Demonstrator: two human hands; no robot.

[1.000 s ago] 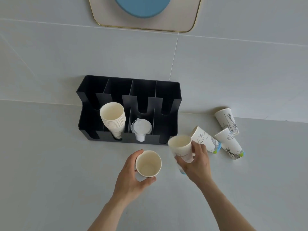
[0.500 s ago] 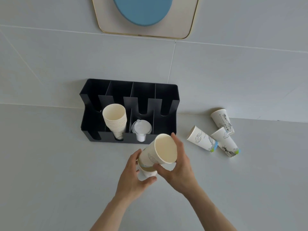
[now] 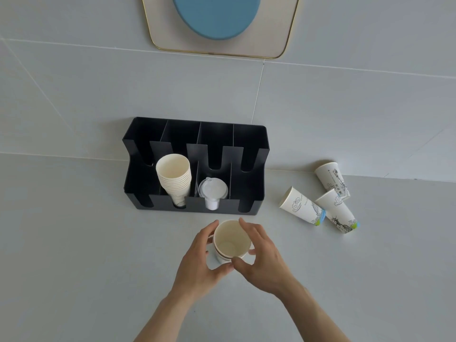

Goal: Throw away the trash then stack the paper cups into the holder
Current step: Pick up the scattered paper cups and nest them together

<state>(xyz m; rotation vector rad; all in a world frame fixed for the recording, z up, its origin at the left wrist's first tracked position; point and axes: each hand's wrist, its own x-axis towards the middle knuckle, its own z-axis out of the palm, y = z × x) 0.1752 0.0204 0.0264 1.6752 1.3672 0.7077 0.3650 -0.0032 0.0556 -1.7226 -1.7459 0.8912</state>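
Just in front of the black plastic four-slot cup holder point(image 3: 195, 169), both hands close around a pair of nested cream-lined paper cups point(image 3: 231, 240) standing mouth-up on the pale grey counter point(image 3: 74, 243). The left hand point(image 3: 199, 262) wraps the left side; the right hand point(image 3: 261, 260) cups the right, thumb under the doubled rim. Inside the holder, a tilted stack of white paper cups point(image 3: 175, 176) fills the second slot, beside a clear plastic lid stack point(image 3: 212, 191). Three printed white paper cups point(image 3: 323, 201) lie on their sides to the right.
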